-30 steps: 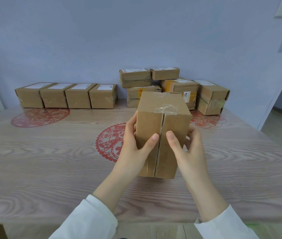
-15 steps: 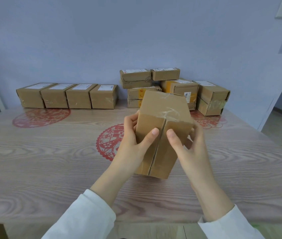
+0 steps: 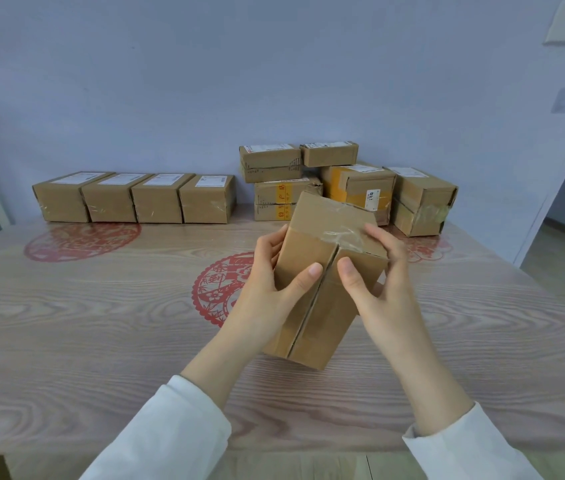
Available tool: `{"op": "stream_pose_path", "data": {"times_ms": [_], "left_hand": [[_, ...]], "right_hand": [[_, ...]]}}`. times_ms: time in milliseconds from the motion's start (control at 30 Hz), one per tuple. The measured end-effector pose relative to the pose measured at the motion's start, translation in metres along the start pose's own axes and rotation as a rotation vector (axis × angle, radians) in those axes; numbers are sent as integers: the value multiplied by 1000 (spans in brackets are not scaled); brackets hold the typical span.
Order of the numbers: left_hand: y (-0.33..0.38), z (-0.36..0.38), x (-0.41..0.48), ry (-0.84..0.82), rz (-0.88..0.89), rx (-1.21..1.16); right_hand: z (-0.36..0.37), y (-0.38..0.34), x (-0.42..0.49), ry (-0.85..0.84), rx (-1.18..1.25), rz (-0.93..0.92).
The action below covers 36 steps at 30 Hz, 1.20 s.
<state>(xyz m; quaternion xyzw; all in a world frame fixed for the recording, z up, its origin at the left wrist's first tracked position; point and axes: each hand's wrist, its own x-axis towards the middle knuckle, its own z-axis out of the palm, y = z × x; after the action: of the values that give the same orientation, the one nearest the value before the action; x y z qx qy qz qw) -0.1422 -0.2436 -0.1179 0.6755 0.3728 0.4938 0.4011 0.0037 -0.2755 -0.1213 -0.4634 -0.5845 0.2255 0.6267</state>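
A brown cardboard box [image 3: 322, 299] with a centre seam and clear tape on its top is held above the wooden table [image 3: 101, 341], tilted with its top leaning right. My left hand [image 3: 270, 289] grips its left side, thumb pressed on the front face beside the seam. My right hand [image 3: 378, 282] grips its right side, thumb on the front face and fingers curled over the taped top edge. The box's back face is hidden.
A row of several labelled cardboard boxes [image 3: 135, 199] lines the back left of the table against the wall. A stack of several more boxes [image 3: 343, 185] stands at the back right. Red paper-cut patterns [image 3: 222, 289] mark the tabletop. A doorway opens at the far right.
The box has tilted from upright to leaning right, turning clockwise in my hands. My right hand's fingers have moved up onto the taped top edge.
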Motion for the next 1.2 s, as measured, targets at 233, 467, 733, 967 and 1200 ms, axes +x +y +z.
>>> {"op": "stream_pose_path", "data": {"times_ms": [233, 467, 733, 967, 1200], "left_hand": [[-38, -6, -12, -57, -217, 34], [-52, -10, -17, 77, -410, -474], [-39, -25, 9, 95, -310, -352], [-49, -36, 39, 92, -345, -262], [-62, -42, 79, 121, -399, -237]], "right_hand": [[-8, 4, 3, 55, 91, 122], [-14, 6, 12, 208, 264, 368], [-29, 16, 26, 228, -111, 426], [-22, 38, 56, 66, -211, 550], [-9, 62, 97, -55, -362, 627]]}}
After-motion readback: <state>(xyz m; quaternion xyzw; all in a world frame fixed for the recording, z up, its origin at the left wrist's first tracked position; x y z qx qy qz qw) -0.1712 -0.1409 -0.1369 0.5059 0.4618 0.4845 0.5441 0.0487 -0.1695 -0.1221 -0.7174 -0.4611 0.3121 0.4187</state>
